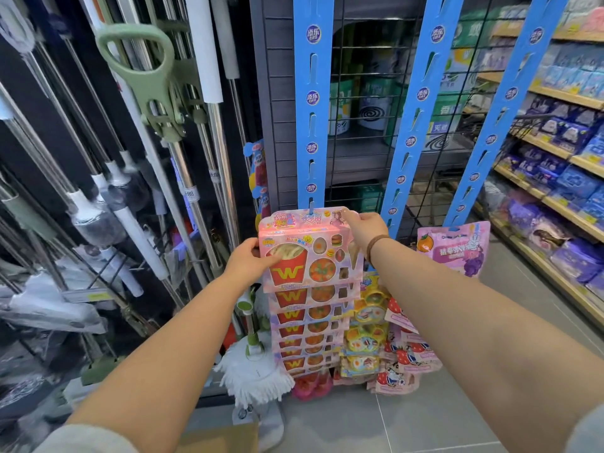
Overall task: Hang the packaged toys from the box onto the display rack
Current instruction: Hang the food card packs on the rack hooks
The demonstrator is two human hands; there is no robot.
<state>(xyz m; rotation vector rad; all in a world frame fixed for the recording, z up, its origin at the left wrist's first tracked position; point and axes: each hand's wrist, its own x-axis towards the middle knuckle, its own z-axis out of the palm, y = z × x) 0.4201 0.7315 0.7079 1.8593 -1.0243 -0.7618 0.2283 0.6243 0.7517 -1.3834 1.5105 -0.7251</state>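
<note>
A pink packaged toy (313, 253) printed with fries and a red W cup hangs at the top of a column of like packs on the left blue hanging strip (312, 103). My left hand (251, 261) grips its left edge. At the pack's top right corner, my right hand (367, 225) pinches the card beside the strip's hook. Several identical packs (304, 331) hang below it. The middle blue strip (415, 125) carries yellow food-toy packs (367, 328) low down. A pink pouch (454, 248) hangs on the right blue strip (503, 103).
Mops and poles (137, 152) fill the rack on the left, with a white mop head (255, 374) on the floor. A wire grid (369, 93) backs the strips. Stocked shelves (555, 165) line the right aisle. A cardboard box's edge (219, 438) shows at the bottom.
</note>
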